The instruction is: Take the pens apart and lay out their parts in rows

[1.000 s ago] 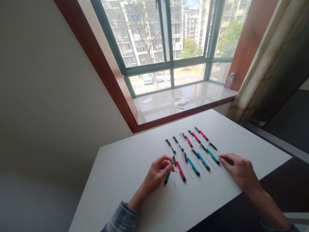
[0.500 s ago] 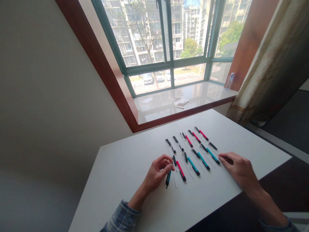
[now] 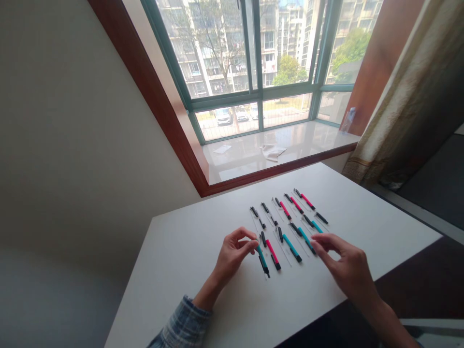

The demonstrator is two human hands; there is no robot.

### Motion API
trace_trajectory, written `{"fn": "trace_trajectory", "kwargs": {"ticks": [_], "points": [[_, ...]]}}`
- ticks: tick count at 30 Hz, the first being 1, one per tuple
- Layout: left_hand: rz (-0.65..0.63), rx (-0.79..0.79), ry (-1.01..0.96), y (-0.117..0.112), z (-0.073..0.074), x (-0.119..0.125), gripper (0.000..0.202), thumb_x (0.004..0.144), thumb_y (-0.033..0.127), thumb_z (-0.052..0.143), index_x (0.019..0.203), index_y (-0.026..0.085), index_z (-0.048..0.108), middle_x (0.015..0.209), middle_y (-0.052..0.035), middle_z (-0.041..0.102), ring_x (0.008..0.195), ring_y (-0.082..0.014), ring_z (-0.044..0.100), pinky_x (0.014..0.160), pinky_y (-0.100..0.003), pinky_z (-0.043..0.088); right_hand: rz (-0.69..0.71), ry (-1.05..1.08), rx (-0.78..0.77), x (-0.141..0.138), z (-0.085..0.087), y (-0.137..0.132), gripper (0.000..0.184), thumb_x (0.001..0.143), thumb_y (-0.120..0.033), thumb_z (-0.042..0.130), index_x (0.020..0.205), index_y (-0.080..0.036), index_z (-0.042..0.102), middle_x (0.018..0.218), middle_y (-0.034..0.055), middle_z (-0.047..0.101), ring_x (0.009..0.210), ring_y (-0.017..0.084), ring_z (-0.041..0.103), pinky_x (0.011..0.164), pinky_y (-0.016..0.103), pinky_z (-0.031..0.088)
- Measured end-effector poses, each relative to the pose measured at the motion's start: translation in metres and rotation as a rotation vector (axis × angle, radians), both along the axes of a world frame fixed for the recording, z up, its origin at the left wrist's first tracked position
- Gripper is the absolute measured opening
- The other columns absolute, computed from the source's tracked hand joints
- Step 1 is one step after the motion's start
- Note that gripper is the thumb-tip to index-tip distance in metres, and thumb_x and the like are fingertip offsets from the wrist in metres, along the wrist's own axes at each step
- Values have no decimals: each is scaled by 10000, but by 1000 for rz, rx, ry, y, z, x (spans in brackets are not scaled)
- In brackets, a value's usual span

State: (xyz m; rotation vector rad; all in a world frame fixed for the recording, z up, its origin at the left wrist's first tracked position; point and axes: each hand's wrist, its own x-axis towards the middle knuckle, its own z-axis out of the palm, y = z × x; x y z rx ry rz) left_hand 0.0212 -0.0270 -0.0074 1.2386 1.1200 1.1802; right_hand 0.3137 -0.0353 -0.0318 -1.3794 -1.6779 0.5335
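Observation:
My left hand (image 3: pixel 235 250) is closed in a pinch on the upper end of a teal pen barrel (image 3: pixel 261 257); its black clip end points down toward the table. My right hand (image 3: pixel 342 261) hovers over the right-hand teal barrels, thumb and index fingertip brought together; anything between them is too small to make out. Just right of the held barrel lies a pink barrel (image 3: pixel 273 254), with a black grip section (image 3: pixel 263 239) above it. Another teal barrel (image 3: pixel 292 248) rests between my hands. Thin clear refills lie among the parts.
Pen parts lie in two slanting rows on the white table (image 3: pixel 181 270), with pink barrels (image 3: pixel 285 210) in the far row. Behind the table is a window sill with a crumpled cloth (image 3: pixel 272 152) and a clear bottle (image 3: pixel 348 121). A curtain (image 3: pixel 384 116) hangs at the right.
My right hand has moved left from the row's right end to over the teal barrels. The teal barrel in my left hand has swung its lower end to the right.

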Motion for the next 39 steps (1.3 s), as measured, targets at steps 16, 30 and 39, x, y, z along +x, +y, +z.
{"fn": "trace_trajectory", "kwargs": {"ticks": [16,30,39], "points": [[129,-204,-211,-1,-1,-5,322,710,388,895,767,135,702,746,-44,745,709,-135,682,678,-213,495,256,150,80,-79,27,-18,109,947,-279,648,1020,-244,720,893,18,732,759,174,686,742,295,562],[-45,-267,-186,-3,-1,-3,339,720,346,894,942,129,759,810,-74,776,728,-153,703,673,-225,492,312,202,-11,-65,43,8,156,912,-352,702,1018,-247,749,935,27,758,808,185,722,781,302,607],[3,-257,-113,-2,-2,-5,319,713,376,889,882,138,761,807,-82,782,724,-176,709,668,-249,502,77,285,-106,-1,33,24,331,833,-478,755,985,-185,729,936,83,777,887,256,757,836,355,632]]}}
